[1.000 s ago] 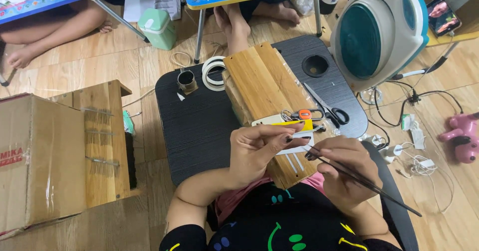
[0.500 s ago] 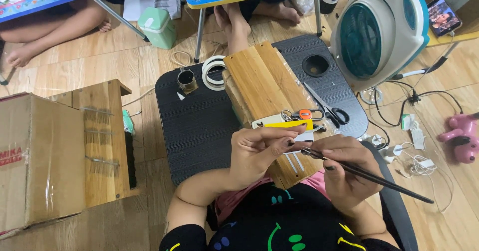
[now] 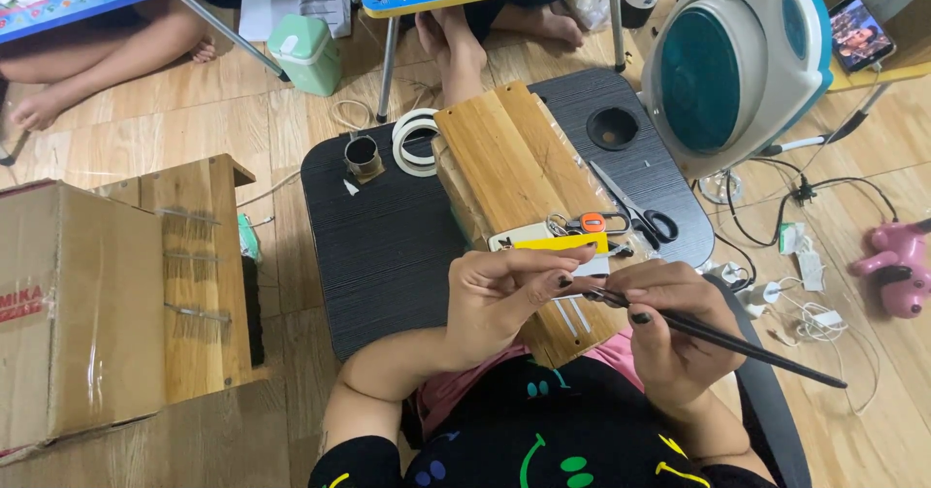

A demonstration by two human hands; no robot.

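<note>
The right hand [image 3: 669, 338] grips a thin dark brush [image 3: 718, 335]. The left hand [image 3: 504, 299] is pinched closed, touching the brush tip above the wooden board [image 3: 514, 153] on the black bench [image 3: 388, 245].

Top: was black, printed with bright green and yellow curved strokes and small teal dots.
Under layer: a strip of pink cloth showed at the waist.
Sleeves: were short, leaving both forearms bare.
Left hand [image 3: 504, 299]: was bare, with dark polish on the nails.
Right hand [image 3: 674, 338]: was bare too, its nails painted the same dark shade.
</note>
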